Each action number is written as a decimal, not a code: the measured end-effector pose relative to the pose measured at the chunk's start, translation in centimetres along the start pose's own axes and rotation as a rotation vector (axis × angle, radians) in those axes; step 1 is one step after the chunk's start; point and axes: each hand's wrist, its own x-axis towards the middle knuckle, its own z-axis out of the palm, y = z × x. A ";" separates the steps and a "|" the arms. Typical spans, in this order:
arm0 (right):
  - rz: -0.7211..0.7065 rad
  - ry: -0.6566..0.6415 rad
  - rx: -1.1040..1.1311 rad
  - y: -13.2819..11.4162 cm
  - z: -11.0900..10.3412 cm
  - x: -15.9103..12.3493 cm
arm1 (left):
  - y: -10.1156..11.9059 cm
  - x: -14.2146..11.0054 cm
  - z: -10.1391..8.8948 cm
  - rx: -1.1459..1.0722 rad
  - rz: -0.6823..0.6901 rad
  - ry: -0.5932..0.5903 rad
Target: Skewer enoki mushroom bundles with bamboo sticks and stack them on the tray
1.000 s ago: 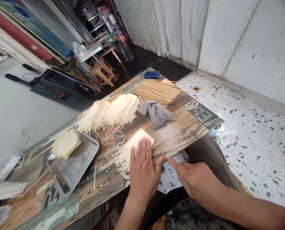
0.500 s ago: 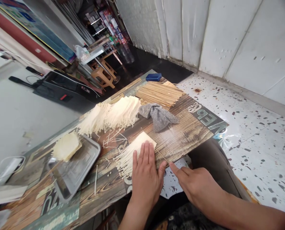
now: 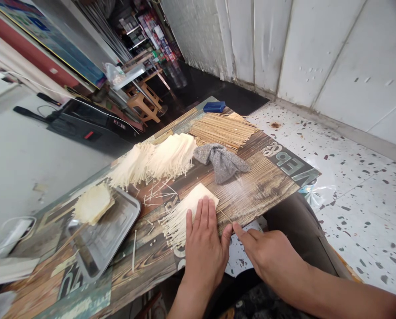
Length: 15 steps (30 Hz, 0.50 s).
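Lower centre: left hand point(image 3: 206, 241) presses flat, apparently steadying the enoki bundle point(image 3: 180, 218); right hand point(image 3: 272, 252) pinches the thin skewer point(image 3: 225, 214).

The table point(image 3: 264, 186) top looks like old wood boards with big letters. A gray cloth point(image 3: 222, 165) lies crumpled on it. Just behind the cloth are thin brown sticks point(image 3: 225, 129), and farther behind it is a blue box point(image 3: 214, 106). Left of the cloth is a big pile of pale, stringy bundles point(image 3: 154, 157). One flat bundle point(image 3: 186, 212) lies in front of the cloth. Loose white strings point(image 3: 164, 193) are to the cloth's left, and a metal tray point(image 3: 123, 235) sits farther left of it.
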 end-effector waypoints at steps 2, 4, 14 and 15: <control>0.005 -0.001 -0.007 -0.1 0.0 0.1 | 0.0 0.0 0.0 -0.004 0.002 0.001; 0.003 -0.005 -0.002 -0.1 0.0 0.2 | 0.0 0.1 0.0 -0.003 0.004 -0.001; 0.012 0.010 0.048 0.0 0.2 0.8 | 0.0 0.1 -0.1 -0.003 -0.012 -0.021; 0.010 0.012 0.054 0.0 0.2 0.9 | 0.0 0.1 0.0 -0.003 -0.013 -0.020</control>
